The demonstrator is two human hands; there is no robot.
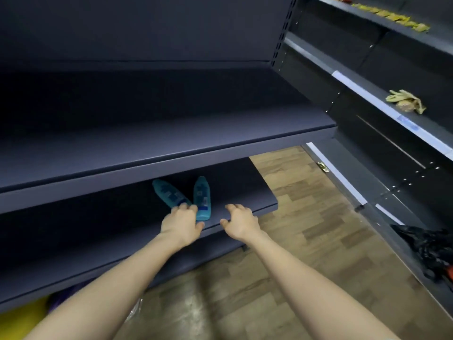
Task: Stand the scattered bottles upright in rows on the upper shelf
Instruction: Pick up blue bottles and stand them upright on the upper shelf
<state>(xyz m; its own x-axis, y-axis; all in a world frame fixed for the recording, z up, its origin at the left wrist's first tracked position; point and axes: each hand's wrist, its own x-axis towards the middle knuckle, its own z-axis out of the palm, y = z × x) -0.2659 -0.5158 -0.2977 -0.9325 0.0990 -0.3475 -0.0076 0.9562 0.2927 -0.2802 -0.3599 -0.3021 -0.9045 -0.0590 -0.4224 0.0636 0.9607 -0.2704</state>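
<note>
Two teal bottles lie on their sides on the lower shelf [98,229], their far ends splayed apart and their near ends almost meeting. The left bottle [169,193] slants away to the left, and the right bottle [202,197] points nearly straight back. Each carries a label with dark blue patches and a pale square, but the print is too blurred to read.

The left hand [182,220] has its fingertips on the bottles' near ends, thumb spread below. I cannot tell whether it actually grips one. The right hand [241,222] hovers just beside them over the shelf's front edge, fingers loosely curled round nothing.

The upper shelf [171,119] sits above. On the side shelving to the right lies a yellow packet [405,100], and its white edge strips [355,89] are unreadable.
</note>
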